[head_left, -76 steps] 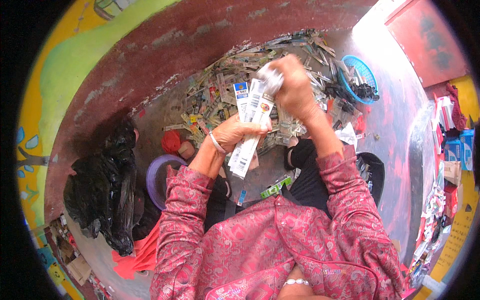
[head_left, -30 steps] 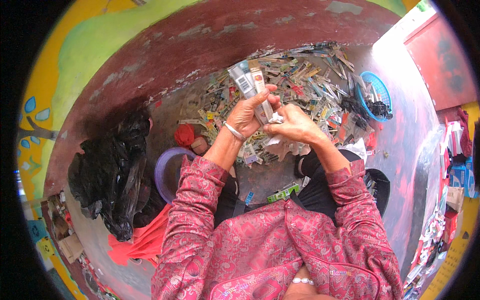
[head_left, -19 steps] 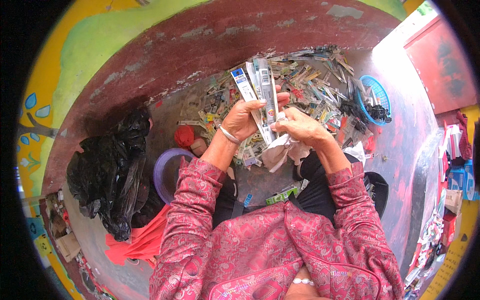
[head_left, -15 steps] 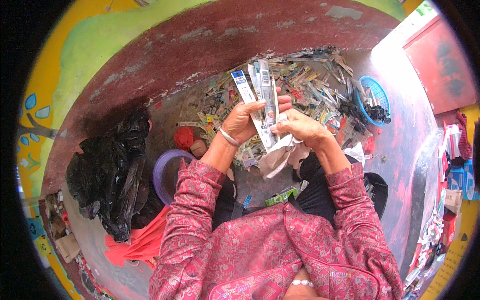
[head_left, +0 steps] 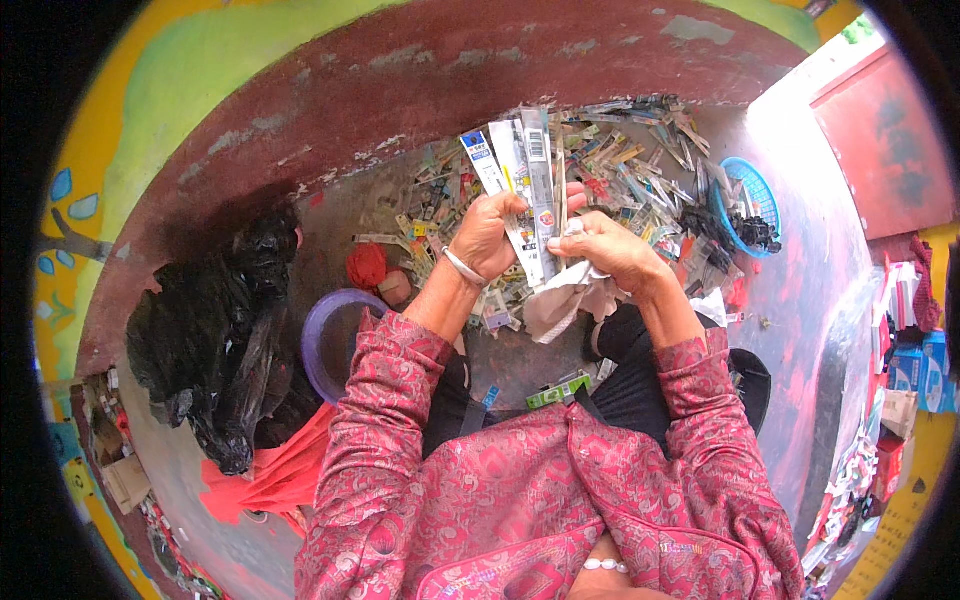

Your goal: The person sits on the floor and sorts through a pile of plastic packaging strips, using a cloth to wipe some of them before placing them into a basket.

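Observation:
My left hand (head_left: 488, 238) grips a fan of long, narrow packets above the floor. One is a white packet with a blue end (head_left: 484, 163); beside it stands a clear plastic packet (head_left: 538, 175) with a barcode near its top. My right hand (head_left: 615, 250) is closed, thumb and finger pinching the lower part of the clear packet. From that same hand hangs a whitish cloth (head_left: 562, 306), bunched under the fingers. What the packets contain is too small to make out. Behind them spreads a heap of similar packets (head_left: 625, 165).
A blue basket (head_left: 757, 190) with black scraps stands to the right of the heap. To the left are a purple round tub (head_left: 313, 350), a red bundle (head_left: 367, 266), a black plastic bag (head_left: 215, 335) and red sheeting (head_left: 275, 470). A green packet (head_left: 558, 392) lies by my lap.
The packets in my left hand have spread wider and stand a little higher. My right hand has shifted slightly, still pinching low with the cloth beneath it.

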### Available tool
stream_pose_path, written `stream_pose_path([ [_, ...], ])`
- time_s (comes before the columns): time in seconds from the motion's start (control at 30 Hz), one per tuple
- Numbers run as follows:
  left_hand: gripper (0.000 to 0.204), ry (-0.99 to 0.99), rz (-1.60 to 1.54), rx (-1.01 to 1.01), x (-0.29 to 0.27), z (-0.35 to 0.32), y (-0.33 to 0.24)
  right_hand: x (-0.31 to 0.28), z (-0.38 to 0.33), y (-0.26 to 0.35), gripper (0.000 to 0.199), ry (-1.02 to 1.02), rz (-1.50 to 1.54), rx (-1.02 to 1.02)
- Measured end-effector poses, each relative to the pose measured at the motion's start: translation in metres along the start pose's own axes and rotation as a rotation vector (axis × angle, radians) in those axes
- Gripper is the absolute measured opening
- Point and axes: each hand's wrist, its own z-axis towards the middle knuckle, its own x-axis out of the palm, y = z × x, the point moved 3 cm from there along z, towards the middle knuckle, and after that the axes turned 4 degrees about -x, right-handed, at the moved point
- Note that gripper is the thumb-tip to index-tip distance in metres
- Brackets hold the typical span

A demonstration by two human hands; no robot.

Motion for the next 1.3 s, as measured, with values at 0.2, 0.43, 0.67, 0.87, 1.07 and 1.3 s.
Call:
stream_pose_path([
  [0.2, 0.063, -0.09, 0.015, 0.041, -0.016, 0.008, 0.003, -0.002, 0.002, 0.003, 0.024, -0.138, -0.116, -0.068],
  [0.43, 0.058, -0.19, 0.147, 0.095, -0.022, 0.011, 0.003, -0.007, 0.002, 0.001, 0.026, -0.207, -0.088, -0.093],
  [0.67, 0.04, -0.168, 0.043, 0.088, -0.007, 0.013, 0.008, -0.006, -0.001, 0.011, 0.028, -0.301, -0.43, -0.072],
  [0.87, 0.047, -0.14, 0.172, 0.082, -0.012, 0.01, 0.006, -0.001, -0.006, 0.015, 0.028, -0.144, -0.115, -0.029],
  [1.07, 0.045, -0.238, 0.16, 0.073, -0.015, 0.012, 0.003, -0.016, -0.008, 0.014, 0.03, -0.325, -0.518, -0.018],
  [1.3, 0.042, -0.255, 0.186, 0.036, -0.02, 0.014, 0.001, -0.006, -0.02, 0.024, 0.038, 0.058, -0.478, -0.063],
])
